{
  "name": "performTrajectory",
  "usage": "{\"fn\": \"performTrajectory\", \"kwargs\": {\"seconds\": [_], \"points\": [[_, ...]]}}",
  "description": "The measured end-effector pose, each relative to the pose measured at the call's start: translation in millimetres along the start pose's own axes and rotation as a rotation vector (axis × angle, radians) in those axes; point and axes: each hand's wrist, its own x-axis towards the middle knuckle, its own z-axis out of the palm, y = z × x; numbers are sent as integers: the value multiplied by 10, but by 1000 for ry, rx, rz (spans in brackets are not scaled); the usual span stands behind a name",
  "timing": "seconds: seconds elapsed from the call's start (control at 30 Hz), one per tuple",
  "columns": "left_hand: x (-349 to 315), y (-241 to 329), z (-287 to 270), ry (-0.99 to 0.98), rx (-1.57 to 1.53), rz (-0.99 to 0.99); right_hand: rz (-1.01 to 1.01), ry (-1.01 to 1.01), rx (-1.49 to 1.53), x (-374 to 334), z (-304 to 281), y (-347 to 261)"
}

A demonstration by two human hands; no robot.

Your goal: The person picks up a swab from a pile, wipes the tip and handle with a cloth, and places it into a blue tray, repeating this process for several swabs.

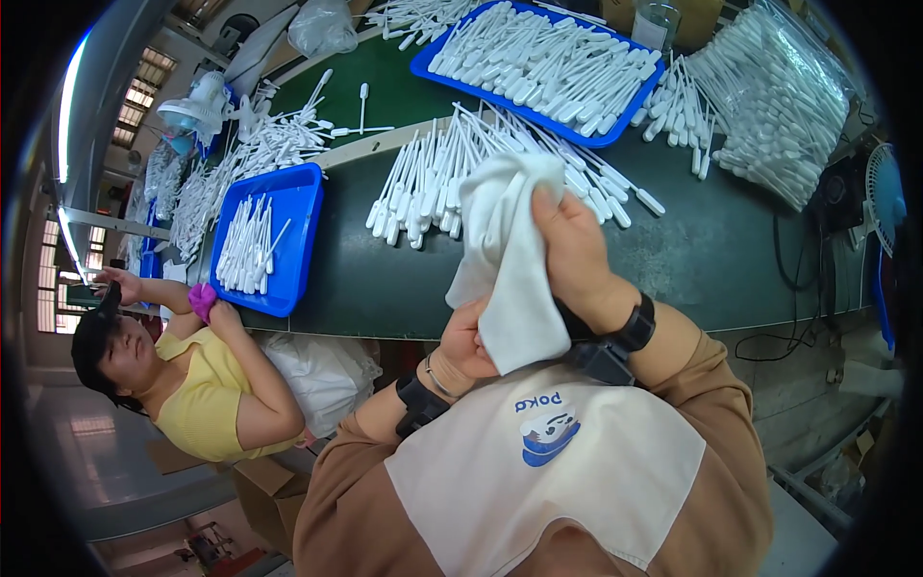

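A white cloth (510, 279) hangs between my hands in front of my chest, over the near edge of the table. My right hand (575, 248) grips its upper right side, the thumb pressed on the fabric. Lower down, my left hand (468, 343) closes on the left edge, its fingers partly hidden by the cloth. Just beyond, a pile of white plastic sticks with wider, bulb-like ends (418, 188) lies on the dark green tabletop (663, 260). The cloth covers part of that pile.
A blue tray (420, 65) full of similar sticks stands behind the pile; another blue tray (300, 216) sits left. A clear bag of sticks (784, 115) lies at the far right, near a fan (883, 197). At left, a person in yellow (207, 394) sits by the table.
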Motion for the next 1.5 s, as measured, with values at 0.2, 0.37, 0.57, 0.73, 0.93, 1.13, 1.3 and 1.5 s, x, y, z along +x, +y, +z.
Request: {"fn": "performTrajectory", "kwargs": {"seconds": [0.2, 0.37, 0.57, 0.73, 0.93, 1.13, 1.3, 1.5], "points": [[-79, 57, -61, -247, 432, 99, -102, 75, 218, 178, -176, -301], [-42, 152, -18, -153, 430, 349, 177, -57, 95, 179, -220, -122], [83, -83, 368, 507, 857, 728, -300, -104, -587, -115, 67, 462], [-270, 445, 388, 471, 1466, 1013, -193, -68, -742, 15, -72, 174], [-94, 381, 517, 268, 1289, 1153, -350, -412, -922, -74, 40, 152], [-78, 389, 475, 175, 839, 1249, -129, -266, -687, -76, 9, 74], [-63, 350, 454, 92, 879, 1264, -205, -170, -600, -73, 4, 133], [-89, 409, 386, 24, 860, 1306, 52, -25, -101, -3, 25, 101]]}}
